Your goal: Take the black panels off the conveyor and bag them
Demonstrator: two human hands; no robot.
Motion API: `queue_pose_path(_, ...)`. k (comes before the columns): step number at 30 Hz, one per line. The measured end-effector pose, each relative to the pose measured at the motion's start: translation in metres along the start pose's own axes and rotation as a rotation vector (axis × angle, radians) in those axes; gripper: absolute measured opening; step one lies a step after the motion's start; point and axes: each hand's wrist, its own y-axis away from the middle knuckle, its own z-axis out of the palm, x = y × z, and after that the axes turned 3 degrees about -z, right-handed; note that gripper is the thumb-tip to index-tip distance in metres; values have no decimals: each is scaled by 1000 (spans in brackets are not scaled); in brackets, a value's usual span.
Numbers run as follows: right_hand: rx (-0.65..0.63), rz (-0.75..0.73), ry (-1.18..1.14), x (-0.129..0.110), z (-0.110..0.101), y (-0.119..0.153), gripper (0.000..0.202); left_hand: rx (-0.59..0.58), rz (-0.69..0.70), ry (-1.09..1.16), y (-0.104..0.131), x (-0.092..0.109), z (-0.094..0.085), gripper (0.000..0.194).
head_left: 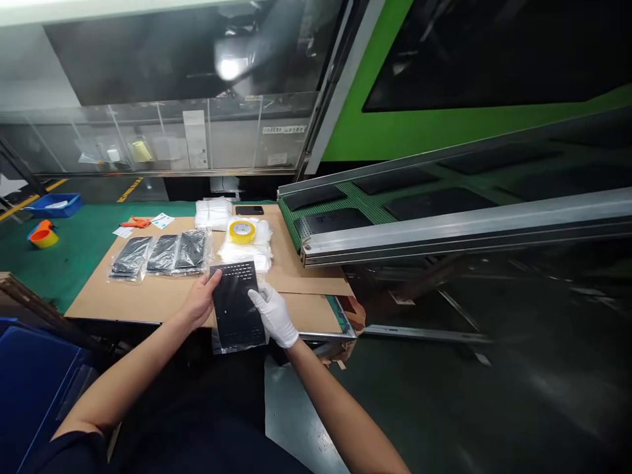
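Left hand (201, 299) and gloved right hand (274, 315) clamp a black slotted panel (237, 304), seemingly partly in clear plastic (237, 349).

The tape roll (241, 232) lies on plastic bags (249, 257) on the surface (148, 295); left of it, bagged panels (191, 251); behind it, a phone (249, 210); right, a conveyor (363, 245).

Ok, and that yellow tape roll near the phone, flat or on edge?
Flat: the yellow tape roll lies on the white bags, its round face up.

Dim lower right; 1 bright glare spot on upper panel (143, 56); edges look stretched.
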Motion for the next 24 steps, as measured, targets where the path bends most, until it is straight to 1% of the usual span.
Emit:
queue_pose_path(2, -23, 11, -50, 3, 1, 3, 52, 77, 13, 13, -2, -2, 8, 49)
queue_pose_path(4, -33, 28, -78, 8, 0, 7, 53, 114, 24, 10, -6, -2, 10, 47)
queue_pose_path(8, -47, 104, -63, 16, -8, 14, 58, 122, -16, 8, -19, 2, 13, 41)
queue_pose_path(12, -34, 169, -14, 17, -16, 16, 60, 102, -120, 21, -41, 3, 16, 31)
queue_pose_path(14, -29, 183, 10, 15, -17, 15, 59, 103, -184, 29, -54, 3, 13, 25)
queue_pose_path(17, -18, 204, 32, 11, -13, 10, 58, 97, -276, 51, -72, 4, 0, 22)
queue_pose_path(19, -14, 220, 37, 10, -9, 5, 57, 81, -276, 96, -83, 7, -14, 23)
queue_pose_path(21, -15, 231, 50, 10, -5, -3, 56, 95, -238, 141, -93, 15, -34, 26)
queue_pose_path(24, -8, 233, 137, 14, 5, -23, 50, 210, -160, 169, -104, 34, -73, 32)
